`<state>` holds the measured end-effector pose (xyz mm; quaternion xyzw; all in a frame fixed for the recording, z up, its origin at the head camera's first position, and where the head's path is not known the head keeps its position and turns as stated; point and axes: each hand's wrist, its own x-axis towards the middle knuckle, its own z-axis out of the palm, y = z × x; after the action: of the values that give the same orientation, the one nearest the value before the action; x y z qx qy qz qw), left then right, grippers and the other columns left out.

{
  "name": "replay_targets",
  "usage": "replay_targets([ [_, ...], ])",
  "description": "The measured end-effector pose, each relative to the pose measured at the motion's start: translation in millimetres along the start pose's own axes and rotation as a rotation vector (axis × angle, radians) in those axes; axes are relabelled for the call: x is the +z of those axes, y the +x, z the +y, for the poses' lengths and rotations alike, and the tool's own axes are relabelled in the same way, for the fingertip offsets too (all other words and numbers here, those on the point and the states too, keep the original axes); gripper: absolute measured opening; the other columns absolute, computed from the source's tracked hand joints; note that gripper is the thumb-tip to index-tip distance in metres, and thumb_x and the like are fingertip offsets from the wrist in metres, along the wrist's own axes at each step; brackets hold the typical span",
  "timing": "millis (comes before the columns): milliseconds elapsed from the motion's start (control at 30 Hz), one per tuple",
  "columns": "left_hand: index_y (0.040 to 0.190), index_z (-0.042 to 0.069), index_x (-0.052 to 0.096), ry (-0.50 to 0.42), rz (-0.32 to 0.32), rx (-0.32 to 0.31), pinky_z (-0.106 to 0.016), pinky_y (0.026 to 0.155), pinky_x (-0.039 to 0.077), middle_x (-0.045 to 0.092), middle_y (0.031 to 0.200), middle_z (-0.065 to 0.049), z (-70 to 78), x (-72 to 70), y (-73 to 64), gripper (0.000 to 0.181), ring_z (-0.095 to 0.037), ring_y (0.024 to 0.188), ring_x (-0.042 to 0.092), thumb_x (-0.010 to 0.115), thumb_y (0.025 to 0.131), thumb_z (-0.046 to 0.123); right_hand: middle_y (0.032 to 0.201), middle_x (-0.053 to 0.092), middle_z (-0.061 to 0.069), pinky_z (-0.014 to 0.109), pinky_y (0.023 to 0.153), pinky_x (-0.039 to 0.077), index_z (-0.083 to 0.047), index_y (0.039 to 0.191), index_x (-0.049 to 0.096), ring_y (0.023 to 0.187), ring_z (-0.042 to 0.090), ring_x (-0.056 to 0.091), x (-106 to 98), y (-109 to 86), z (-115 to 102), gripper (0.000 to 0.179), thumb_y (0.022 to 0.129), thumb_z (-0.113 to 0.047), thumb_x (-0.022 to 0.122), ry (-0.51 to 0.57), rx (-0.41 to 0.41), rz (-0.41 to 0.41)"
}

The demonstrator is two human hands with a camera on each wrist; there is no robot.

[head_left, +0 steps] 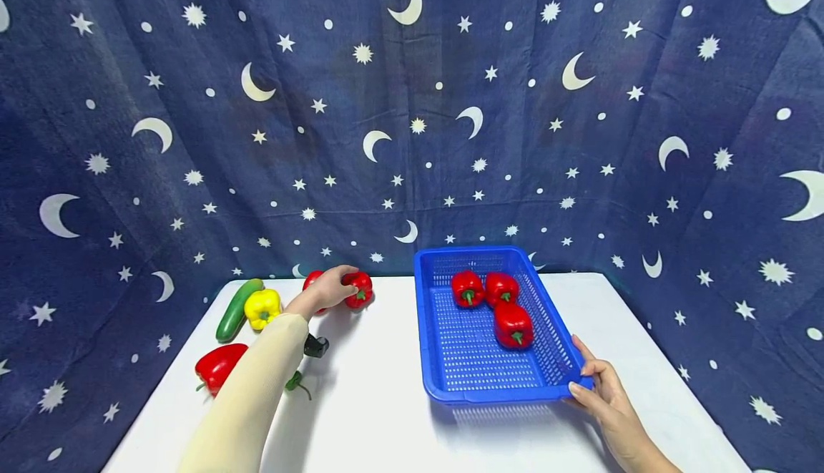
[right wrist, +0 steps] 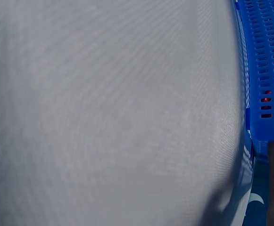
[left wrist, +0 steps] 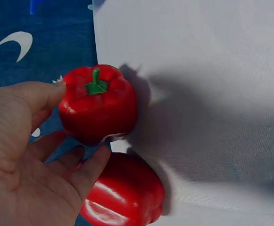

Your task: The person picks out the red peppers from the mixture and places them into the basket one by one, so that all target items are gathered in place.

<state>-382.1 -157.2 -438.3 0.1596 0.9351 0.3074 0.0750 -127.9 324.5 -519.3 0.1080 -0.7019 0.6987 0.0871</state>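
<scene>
Over at the far edge of the white tabletop [head_left: 373,416], the person's left hand [head_left: 330,289] reaches in at a red pepper [head_left: 358,291]. The thumb touches the pepper's side, and the other fingers are spread and loosely bent just beside it rather than wrapped around it. That pepper sits with its green stem facing out, and a second red pepper [left wrist: 127,193] lies right next to it, partly hidden by the wrist from above.

The right hand [head_left: 608,391] grips the near right corner of a blue basket [head_left: 470,358], thumb over the rim and fingers on the outside. Three more red peppers [head_left: 513,325] lie inside, grouped toward the back and right, leaving the front left of the perforated floor bare.

On the left side of the tabletop, a green cucumber [head_left: 238,310] lies beside a yellow pepper [head_left: 262,308]. Nearer me is a larger red pepper [head_left: 221,367], and a dark green vegetable [head_left: 315,345] and a stemmed green one [head_left: 296,381] poke out from behind the cream sleeve [head_left: 257,394]. Blue cloth [head_left: 412,187] with moons and stars hangs behind it all.
</scene>
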Motion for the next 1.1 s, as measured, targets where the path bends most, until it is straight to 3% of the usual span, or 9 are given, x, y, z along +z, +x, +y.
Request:
replay_targets([
  [233, 0.140, -0.005, 0.057, 0.075, 0.019, 0.036, -0.053, 0.112, 0.039, 0.056, 0.140, -0.028, -4.1, 0.0, -1.1, 0.047, -0.042, 0.131, 0.051, 0.062, 0.094, 0.002, 0.171, 0.012, 0.004, 0.022, 0.094, 0.051, -0.002, 0.113, 0.034, 0.136, -0.007, 0.032, 2.6, 2.6, -1.4, 0.016, 0.105, 0.002, 0.047, -0.006, 0.004, 0.001],
  [500, 0.138, -0.001, 0.061, 0.067, 0.030, 0.058, -0.053, 0.113, 0.037, 0.057, 0.141, -0.025, -7.8, 5.5, 0.5, 0.042, -0.040, 0.134, 0.049, 0.064, 0.096, 0.004, 0.170, 0.014, 0.001, 0.024, 0.094, 0.052, -0.003, 0.113, 0.035, 0.136, -0.007, 0.035, 1.4, 2.6, -0.7, 0.015, 0.104, 0.005, 0.045, 0.017, -0.018, -0.007],
  [800, 0.134, 0.003, 0.066, 0.085, -0.069, 0.132, -0.051, 0.108, 0.045, 0.062, 0.135, -0.017, -2.6, 12.6, -4.1, 0.040, -0.035, 0.126, 0.056, 0.069, 0.095, 0.006, 0.171, 0.013, 0.000, 0.024, 0.093, 0.053, -0.004, 0.113, 0.035, 0.134, -0.008, 0.034, -0.1, 0.6, -0.2, 0.015, 0.105, 0.004, 0.046, -0.001, -0.007, -0.002],
  [967, 0.131, 0.006, 0.069, 0.038, -0.135, 0.148, -0.048, 0.105, 0.047, 0.065, 0.131, -0.011, 1.4, 11.6, -12.7, 0.039, -0.030, 0.122, 0.058, 0.074, 0.093, 0.008, 0.171, 0.013, 0.001, 0.025, 0.092, 0.053, -0.002, 0.113, 0.034, 0.135, -0.007, 0.035, -0.9, 1.0, 1.4, 0.015, 0.105, 0.005, 0.045, -0.004, -0.023, -0.013],
  [1100, 0.131, 0.006, 0.068, -0.003, -0.153, 0.144, -0.048, 0.104, 0.047, 0.065, 0.130, -0.009, 3.9, 11.6, -17.0, 0.043, -0.029, 0.121, 0.058, 0.078, 0.090, 0.010, 0.170, 0.014, 0.000, 0.025, 0.091, 0.054, -0.002, 0.113, 0.034, 0.135, -0.007, 0.037, -0.8, 0.8, 2.5, 0.015, 0.105, 0.005, 0.045, -0.004, -0.029, -0.009],
])
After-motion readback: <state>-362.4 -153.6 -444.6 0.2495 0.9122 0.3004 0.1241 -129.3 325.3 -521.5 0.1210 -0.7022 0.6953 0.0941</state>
